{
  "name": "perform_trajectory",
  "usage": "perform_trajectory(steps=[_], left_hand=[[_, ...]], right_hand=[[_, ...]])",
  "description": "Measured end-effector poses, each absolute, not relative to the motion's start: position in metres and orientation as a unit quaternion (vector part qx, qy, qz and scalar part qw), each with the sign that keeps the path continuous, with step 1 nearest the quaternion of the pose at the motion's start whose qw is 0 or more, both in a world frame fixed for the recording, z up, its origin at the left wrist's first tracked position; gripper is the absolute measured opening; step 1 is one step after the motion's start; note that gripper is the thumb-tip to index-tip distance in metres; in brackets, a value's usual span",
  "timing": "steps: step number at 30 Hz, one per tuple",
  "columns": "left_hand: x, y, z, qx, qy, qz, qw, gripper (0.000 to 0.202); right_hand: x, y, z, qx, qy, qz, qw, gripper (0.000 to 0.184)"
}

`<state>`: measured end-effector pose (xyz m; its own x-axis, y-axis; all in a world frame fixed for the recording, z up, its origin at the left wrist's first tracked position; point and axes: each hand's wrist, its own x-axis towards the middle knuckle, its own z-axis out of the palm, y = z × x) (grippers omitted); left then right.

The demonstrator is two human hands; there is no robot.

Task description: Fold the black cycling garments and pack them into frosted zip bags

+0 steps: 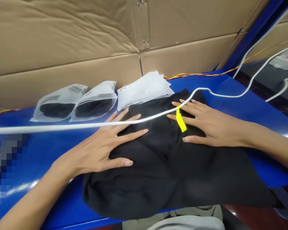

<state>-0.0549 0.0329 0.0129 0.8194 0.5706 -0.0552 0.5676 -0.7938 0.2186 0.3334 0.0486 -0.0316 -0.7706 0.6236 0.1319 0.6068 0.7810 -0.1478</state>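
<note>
A black garment [153, 179] lies spread over the blue table, its near edge reaching the table's front. My left hand [103, 145] rests on its left part, fingers stretched out and apart. On the upper right of the cloth lies my right hand [211, 123], also with spread fingers. Neither hand grips anything. A white cable [156, 116] with a yellow tag [181, 123] runs across the view in front of the fingers of both hands. Which kind of garment it is, I cannot tell.
Two frosted bags [59, 108] [94, 107] with black contents stand behind the left hand. A stack of white plastic bags [144, 89] lies beside them, against the cardboard-covered wall [86, 38]. Twisted yellow and red wires [201, 75] run along the back of the blue table [48, 140].
</note>
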Motion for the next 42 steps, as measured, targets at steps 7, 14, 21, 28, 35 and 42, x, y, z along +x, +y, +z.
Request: perform_trajectory(steps=[7, 14, 21, 28, 35, 42], left_hand=[[-0.055, 0.036, 0.005, 0.939, 0.321, -0.025, 0.120, 0.083], [-0.056, 0.035, 0.007, 0.936, 0.326, -0.031, 0.130, 0.081], [-0.057, 0.040, 0.003, 0.937, 0.322, 0.001, 0.134, 0.063], [-0.064, 0.049, 0.004, 0.890, 0.425, 0.163, 0.017, 0.054], [-0.084, 0.067, -0.005, 0.791, 0.598, 0.109, -0.068, 0.065], [-0.100, 0.073, 0.000, 0.766, 0.625, 0.114, -0.097, 0.062]], right_hand=[[0.346, 0.046, -0.034, -0.314, -0.945, 0.024, 0.086, 0.083], [0.318, 0.031, -0.022, -0.321, -0.932, 0.026, 0.163, 0.071], [0.315, 0.025, -0.034, -0.268, -0.956, 0.083, 0.085, 0.089], [0.317, 0.031, -0.035, -0.275, -0.954, 0.083, 0.086, 0.089], [0.319, 0.031, -0.034, -0.269, -0.955, 0.088, 0.092, 0.088], [0.319, 0.031, -0.033, -0.268, -0.956, 0.081, 0.086, 0.086]])
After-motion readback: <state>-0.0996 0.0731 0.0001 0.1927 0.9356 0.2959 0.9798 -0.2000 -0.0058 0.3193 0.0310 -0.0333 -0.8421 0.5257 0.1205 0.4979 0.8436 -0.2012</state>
